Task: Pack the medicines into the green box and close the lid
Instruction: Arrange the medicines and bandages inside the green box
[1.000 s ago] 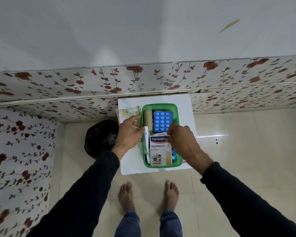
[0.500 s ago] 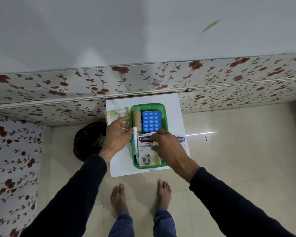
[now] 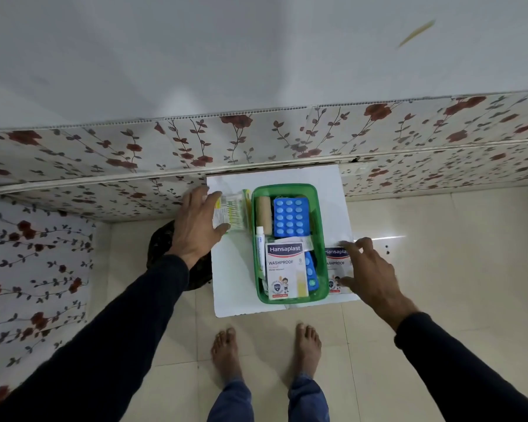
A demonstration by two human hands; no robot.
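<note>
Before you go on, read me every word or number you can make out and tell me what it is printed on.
"Hansaplast", "WASHPROOF", "8": plaster box lying in the green box.
"Hansapla", "ASHPROOF": second plaster box on the white board, partly covered by the right hand.
Small print on both plaster boxes: too small to read.
Green and yellow packet under the left hand: print blurred.
White tube: print unreadable.

Dim, flat, cool light over everything; shadows are faint. A white glare streak [image 3: 378, 238] lies on the floor tile [image 3: 439, 239] just beyond my right grip [image 3: 371, 271]. Wide-angle distortion bends the wall's edges, which look soft.
</note>
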